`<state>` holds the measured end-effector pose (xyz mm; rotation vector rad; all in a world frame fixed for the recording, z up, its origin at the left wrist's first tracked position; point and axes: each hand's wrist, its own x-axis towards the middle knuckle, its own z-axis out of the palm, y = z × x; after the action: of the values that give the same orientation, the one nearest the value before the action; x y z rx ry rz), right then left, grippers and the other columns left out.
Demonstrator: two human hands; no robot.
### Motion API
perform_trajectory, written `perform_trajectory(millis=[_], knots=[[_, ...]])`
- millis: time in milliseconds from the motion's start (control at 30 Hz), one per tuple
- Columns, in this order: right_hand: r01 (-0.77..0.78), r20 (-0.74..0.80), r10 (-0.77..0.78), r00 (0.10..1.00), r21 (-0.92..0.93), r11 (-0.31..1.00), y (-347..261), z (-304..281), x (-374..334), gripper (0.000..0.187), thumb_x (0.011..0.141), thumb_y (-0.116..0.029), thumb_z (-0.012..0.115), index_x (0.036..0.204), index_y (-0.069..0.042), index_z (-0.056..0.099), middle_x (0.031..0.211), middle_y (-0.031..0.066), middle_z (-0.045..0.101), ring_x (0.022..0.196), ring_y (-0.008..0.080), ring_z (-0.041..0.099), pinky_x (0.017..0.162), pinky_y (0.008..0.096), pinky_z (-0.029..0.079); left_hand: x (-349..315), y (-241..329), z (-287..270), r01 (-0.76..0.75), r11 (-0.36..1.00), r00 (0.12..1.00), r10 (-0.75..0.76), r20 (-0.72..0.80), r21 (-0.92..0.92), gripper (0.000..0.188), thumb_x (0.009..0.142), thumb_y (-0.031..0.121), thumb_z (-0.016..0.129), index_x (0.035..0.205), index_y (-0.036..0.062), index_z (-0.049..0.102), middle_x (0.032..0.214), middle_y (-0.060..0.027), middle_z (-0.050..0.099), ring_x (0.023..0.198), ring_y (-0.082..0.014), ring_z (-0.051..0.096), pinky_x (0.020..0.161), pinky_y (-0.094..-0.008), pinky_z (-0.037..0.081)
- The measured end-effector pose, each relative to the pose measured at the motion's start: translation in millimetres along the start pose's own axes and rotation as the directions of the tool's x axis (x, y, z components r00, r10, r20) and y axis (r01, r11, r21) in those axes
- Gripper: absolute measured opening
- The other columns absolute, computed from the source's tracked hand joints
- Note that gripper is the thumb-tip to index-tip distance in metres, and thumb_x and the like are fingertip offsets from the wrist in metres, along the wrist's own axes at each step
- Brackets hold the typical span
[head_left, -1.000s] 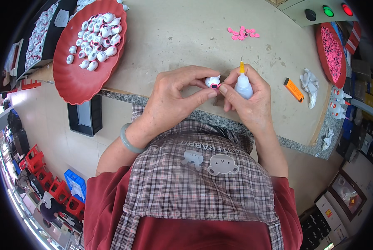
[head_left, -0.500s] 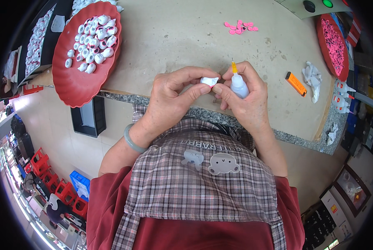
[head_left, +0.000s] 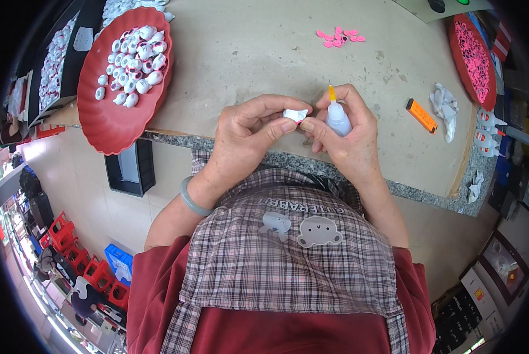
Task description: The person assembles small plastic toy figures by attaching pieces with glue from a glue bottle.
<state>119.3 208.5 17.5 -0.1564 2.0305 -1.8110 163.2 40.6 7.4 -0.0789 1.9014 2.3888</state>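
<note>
My left hand [head_left: 247,130] pinches a small white figure piece [head_left: 295,114] between thumb and fingers, with a bit of pink along its lower edge. Held in my right hand [head_left: 353,135] is a white squeeze glue bottle [head_left: 338,120] with a yellow needle tip pointing up and away from me. The right thumb and forefinger reach to the piece's right side, so both hands meet at it. Several pink pieces [head_left: 338,38] lie loose on the far table. At the left, a red scalloped plate [head_left: 114,127] bears many similar white pieces with pink and dark markings.
An orange box cutter [head_left: 421,116] and a crumpled tissue [head_left: 444,109] lie to the right. Beyond them are a red plate of pink pieces [head_left: 472,62] and several glue bottles [head_left: 486,140]. A black bin [head_left: 130,168] stands below the table's granite edge [head_left: 406,192].
The view has shifted slightly, so the surroundings sit a little differently. Both hands keep nearly the same hold, and the white piece looks slightly turned.
</note>
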Motion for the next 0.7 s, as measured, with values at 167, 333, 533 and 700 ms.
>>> perform_trajectory(millis=[167,333,533,700], knots=[[0.028,-0.023,-0.027,0.999,0.010,1.000,-9,-2,-1,0.027,0.077,-0.004,0.072,0.094,-0.003,0.051,0.069,0.0042,0.061,0.053,0.0067,0.057,0.044,0.0203,0.044,3,13,-4,0.048,0.999,0.998,-0.047,0.036,-0.007,0.024,0.085,-0.001,0.061,0.109,-0.0028,0.062,0.102,-0.0119,0.067,0.094,-0.0163,0.063,0.083,-0.0268,0.052],[0.006,0.018,-0.008,1.000,0.095,0.995,-9,-3,-1,0.024,0.079,-0.003,0.070,0.095,-0.002,0.052,0.072,0.0043,0.061,0.055,0.0063,0.057,0.045,0.0192,0.045,5,6,-6,0.026,0.991,0.999,-0.022,0.030,-0.133,0.025,0.085,-0.001,0.061,0.110,-0.0041,0.062,0.101,-0.0141,0.066,0.094,-0.0187,0.063,0.083,-0.0300,0.052],[-0.035,0.069,0.019,0.997,0.247,0.968,-8,-4,0,0.022,0.081,-0.005,0.069,0.096,-0.002,0.053,0.075,0.0052,0.061,0.056,0.0062,0.057,0.045,0.0187,0.045,7,10,-6,0.199,0.902,0.980,-0.171,0.105,-0.383,0.025,0.086,0.002,0.061,0.110,-0.0054,0.061,0.099,-0.0150,0.066,0.093,-0.0203,0.063,0.086,-0.0342,0.051],[-0.056,0.106,0.025,0.994,0.296,0.953,-5,-6,2,0.022,0.082,-0.007,0.069,0.098,-0.003,0.054,0.071,0.0053,0.062,0.053,0.0069,0.057,0.043,0.0178,0.043,7,8,-7,0.308,0.810,0.951,-0.274,0.141,-0.500,0.026,0.087,0.004,0.060,0.110,-0.0048,0.061,0.100,-0.0155,0.065,0.092,-0.0206,0.064,0.086,-0.0302,0.052]])
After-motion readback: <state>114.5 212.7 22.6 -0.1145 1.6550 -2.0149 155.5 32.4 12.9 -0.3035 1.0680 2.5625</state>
